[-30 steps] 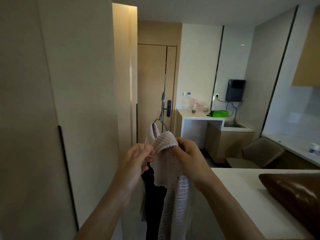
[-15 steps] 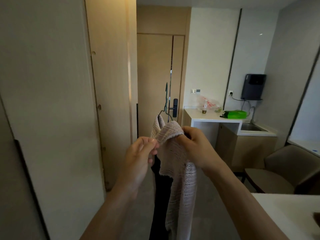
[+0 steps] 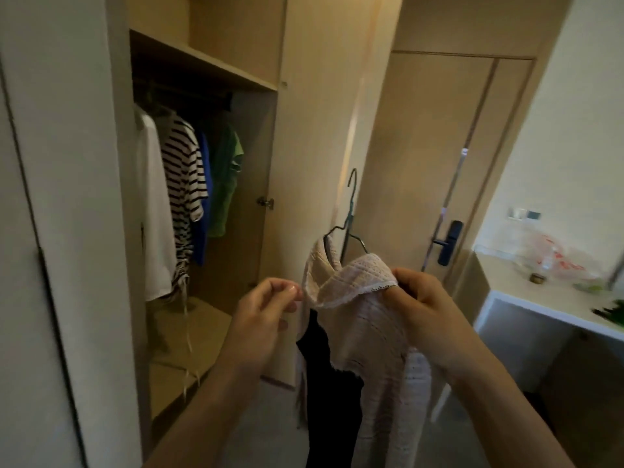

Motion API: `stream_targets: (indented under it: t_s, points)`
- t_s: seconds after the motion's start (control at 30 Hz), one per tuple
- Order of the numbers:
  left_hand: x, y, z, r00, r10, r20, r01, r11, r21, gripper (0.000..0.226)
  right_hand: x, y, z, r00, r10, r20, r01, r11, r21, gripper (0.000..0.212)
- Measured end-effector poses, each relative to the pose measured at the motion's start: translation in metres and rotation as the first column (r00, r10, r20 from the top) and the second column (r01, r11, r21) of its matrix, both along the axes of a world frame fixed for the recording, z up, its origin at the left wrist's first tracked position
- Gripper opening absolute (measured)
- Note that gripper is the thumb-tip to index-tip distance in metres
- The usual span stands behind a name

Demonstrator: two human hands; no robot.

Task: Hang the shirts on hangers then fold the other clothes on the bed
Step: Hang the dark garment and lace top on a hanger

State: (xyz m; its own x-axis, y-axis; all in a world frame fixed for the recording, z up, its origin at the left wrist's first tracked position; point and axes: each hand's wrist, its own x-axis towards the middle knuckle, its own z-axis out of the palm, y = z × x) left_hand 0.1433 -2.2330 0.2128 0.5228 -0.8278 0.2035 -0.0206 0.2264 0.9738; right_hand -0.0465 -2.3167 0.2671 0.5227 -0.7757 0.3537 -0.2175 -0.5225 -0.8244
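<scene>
A pale pink lace-knit shirt (image 3: 361,319) hangs on a thin dark wire hanger (image 3: 349,211), whose hook points up, with a black garment (image 3: 329,393) hanging beneath it. My right hand (image 3: 422,298) grips the shirt's shoulder at the lace-trimmed edge. My left hand (image 3: 266,312) pinches the shirt's left edge between thumb and fingertips. Both hands hold it in front of the open wardrobe (image 3: 202,59).
On the wardrobe rail hang a white shirt (image 3: 153,211), a black-and-white striped shirt (image 3: 184,184), a blue garment (image 3: 204,197) and a green shirt (image 3: 228,184). A wooden door with a black lock (image 3: 449,241) stands behind. A white counter (image 3: 526,292) with a plastic bag is at right.
The view has turned left: the bed and chair are out of sight and the open wardrobe with hung shirts has come into view. Both hands keep their hold on the pink shirt.
</scene>
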Motion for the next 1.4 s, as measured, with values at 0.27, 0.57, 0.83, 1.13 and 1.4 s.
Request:
stream_targets:
  t_s: [0.27, 0.57, 0.83, 1.13, 1.4]
  points:
    - [0.062, -0.123, -0.008, 0.971, 0.226, -0.075, -0.228, 0.973, -0.023, 0.022, 0.066, -0.157, -0.004, 0.96, 0.276, -0.053, -0.274, 0.961, 0.031, 0.023]
    - [0.122, -0.195, 0.01, 0.855, 0.518, -0.013, -0.518, 0.855, -0.006, 0.021, 0.166, -0.277, 0.016, 0.814, 0.582, -0.003, -0.579, 0.811, 0.084, 0.018]
    - [0.16, -0.227, 0.022, 0.635, 0.771, 0.038, -0.77, 0.636, -0.054, 0.02, 0.271, -0.344, 0.038, 0.642, 0.759, 0.105, -0.765, 0.626, 0.153, 0.022]
    - [0.233, -0.254, 0.056, 0.376, 0.924, 0.074, -0.926, 0.377, 0.0, 0.019, 0.436, -0.349, 0.077, 0.489, 0.868, 0.09, -0.871, 0.479, 0.109, 0.039]
    - [0.32, -0.249, 0.097, 0.341, 0.935, 0.095, -0.935, 0.348, -0.07, 0.019, 0.599, -0.308, 0.137, 0.464, 0.882, 0.08, -0.885, 0.456, 0.095, 0.012]
